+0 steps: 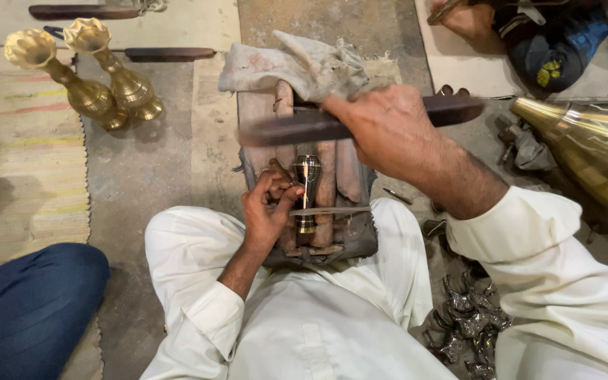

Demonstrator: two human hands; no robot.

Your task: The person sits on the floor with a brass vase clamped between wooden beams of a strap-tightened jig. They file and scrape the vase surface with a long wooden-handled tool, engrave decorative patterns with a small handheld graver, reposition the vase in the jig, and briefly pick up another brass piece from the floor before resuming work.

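My left hand [265,211] is closed around a thin metal tool, the fingers [270,184] bent tight, and its tip rests on the small brass piece [307,184]. This piece is shiny, with a cup-like top and a narrow stem, and it lies on the worn wooden block [332,176] between my knees. A flat metal strip [328,210] crosses over the stem. My right hand [388,130] is wrapped fully around a dark wooden stick [304,127], long and flat (it looks blurred), held above the brass piece and not touching it. A grey, crumpled cloth [304,67] covers the far end of the block. On the left, on the rough floor, two golden vases [93,84] with flower-shaped mouths stand close together. At the right lies a big polished brass vessel [592,151], smooth and cone-like.
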